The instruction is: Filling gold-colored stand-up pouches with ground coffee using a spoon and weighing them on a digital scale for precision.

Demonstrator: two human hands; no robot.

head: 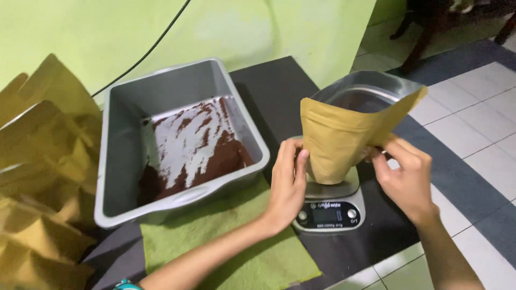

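An open brown paper pouch (338, 137) with a silver lining stands on a small silver digital scale (330, 212) at the table's right side. My left hand (287, 185) grips the pouch's left edge near its base. My right hand (403, 174) pinches its right edge. Dark powder shows inside the pouch mouth. To the left, a tilted grey metal baking pan (123, 156) holds dark brown powder (215, 161) gathered in its lower right corner.
A green cloth (226, 241) lies under the pan's front edge on the dark table (274, 91). Several brown paper pouches (43, 177) pile at the far left. A black cable (156, 43) runs down the green wall. Tiled floor lies to the right.
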